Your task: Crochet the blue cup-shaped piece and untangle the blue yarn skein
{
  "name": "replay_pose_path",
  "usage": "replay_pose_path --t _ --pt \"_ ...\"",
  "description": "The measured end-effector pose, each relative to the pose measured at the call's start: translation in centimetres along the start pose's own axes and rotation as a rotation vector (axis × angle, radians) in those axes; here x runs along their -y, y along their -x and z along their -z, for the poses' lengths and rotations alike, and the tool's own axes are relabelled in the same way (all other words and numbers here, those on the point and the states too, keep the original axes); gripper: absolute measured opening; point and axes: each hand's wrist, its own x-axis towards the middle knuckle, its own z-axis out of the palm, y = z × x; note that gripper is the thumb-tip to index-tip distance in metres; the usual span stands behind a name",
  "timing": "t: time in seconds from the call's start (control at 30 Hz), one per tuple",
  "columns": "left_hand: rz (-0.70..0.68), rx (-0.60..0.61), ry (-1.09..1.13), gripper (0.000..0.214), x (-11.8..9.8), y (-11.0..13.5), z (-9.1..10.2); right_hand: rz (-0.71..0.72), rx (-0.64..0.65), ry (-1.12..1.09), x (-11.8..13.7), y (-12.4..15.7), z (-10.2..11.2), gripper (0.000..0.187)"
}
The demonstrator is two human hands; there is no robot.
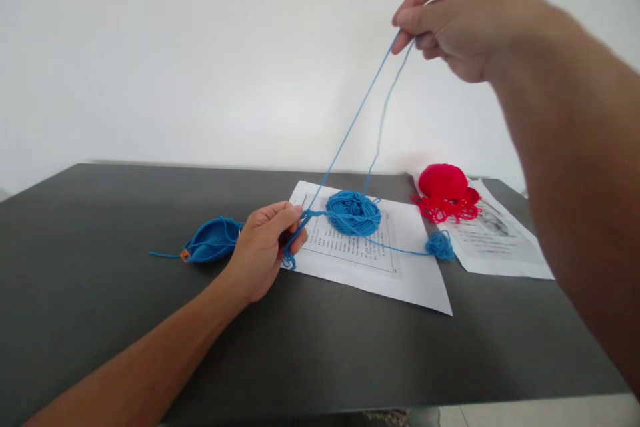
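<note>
Over the left edge of a printed sheet, my left hand [265,240] is closed on a bunch of blue crocheted loops [290,255]. High at the upper right, my right hand [460,13] pinches a strand of blue yarn [357,113]. One length of it runs taut down to my left hand; another hangs slacker to the blue yarn ball [353,213] on the paper. Beside my left hand lies a blue crocheted piece [213,240] with an orange clip-like marker [185,255] and a yarn tail. Part of what my left fingers hold is hidden.
Under the yarn ball is the printed sheet [420,280]. A small blue yarn tangle [440,245] sits at its right edge, joined by a strand. Further right, a red crocheted piece with curly strands [445,190] rests on another printed sheet [505,253]. The dark table [125,327] meets a white wall.
</note>
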Motion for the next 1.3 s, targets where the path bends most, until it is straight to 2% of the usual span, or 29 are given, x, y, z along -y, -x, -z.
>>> replay_pose_path --t 0.03,0.13,0.23,0.3,0.37,0.43,0.47,0.53,0.63,0.73,0.77,0.87,0.93,1.03,1.1,1.13,1.23,1.3 --pt "0.005 0.007 0.009 0.033 0.0 0.1 0.0 -0.015 -0.015 -0.029 -0.2 -0.2 -1.3 0.019" --pt "0.015 0.023 0.031 0.033 0.0 0.2 0.0 -0.016 0.065 -0.119 -1.3 1.0 -4.5 0.042" --pt "0.022 0.034 0.049 0.033 0.0 0.2 0.1 -0.013 0.118 -0.125 -2.1 4.4 -5.7 0.045" --pt "0.023 0.038 0.062 0.033 -0.1 0.2 0.1 0.005 0.183 -0.119 -2.1 7.2 -5.5 0.036" --pt "0.018 0.036 0.077 0.034 -0.1 0.2 0.1 0.016 0.333 -0.128 -1.7 10.0 -5.1 0.018" --pt "0.011 0.032 0.091 0.034 -0.1 0.1 0.1 0.024 0.583 -0.108 -1.3 12.5 -4.6 0.005" --pt "0.008 0.030 0.097 0.034 -0.1 0.1 0.1 0.059 0.667 -0.058 -1.2 13.6 -4.4 0.008" --pt "0.003 0.026 0.107 0.035 -0.1 0.0 0.1 0.170 0.747 0.125 -1.3 15.5 -4.1 0.019" --pt "-0.019 0.013 0.122 0.035 -0.1 -0.2 0.1 0.266 0.793 0.382 -2.3 17.5 -4.1 0.026" --pt "-0.056 -0.009 0.136 0.035 -0.3 -0.2 0.2 0.253 0.824 0.424 -3.3 18.8 -3.6 0.010" --pt "-0.069 -0.017 0.140 0.035 -0.4 -0.2 0.2 0.246 0.820 0.410 -3.6 19.0 -3.2 0.013" --pt "-0.098 -0.039 0.140 0.035 -0.8 -0.1 0.3 0.177 0.741 0.365 -4.5 19.6 -1.3 0.018" --pt "-0.106 -0.050 0.130 0.034 -0.9 0.0 0.2 0.096 0.658 0.409 -5.6 20.2 0.3 0.021" --pt "-0.108 -0.060 0.110 0.033 -1.0 0.1 0.2 0.018 0.593 0.619 -8.3 21.6 2.3 0.046" --pt "-0.111 -0.065 0.091 0.032 -1.0 0.1 0.2 -0.022 0.610 0.725 -10.4 22.8 3.1 0.064" --pt "-0.116 -0.070 0.083 0.032 -0.9 0.1 0.2 -0.046 0.625 0.750 -11.4 23.5 3.3 0.066" --pt "-0.135 -0.087 0.065 0.033 -1.0 0.1 0.3 -0.057 0.657 0.725 -13.2 24.7 3.7 0.055" --pt "-0.139 -0.098 0.061 0.033 -1.0 0.1 0.5 -0.028 0.636 0.690 -13.6 25.0 3.8 0.047"
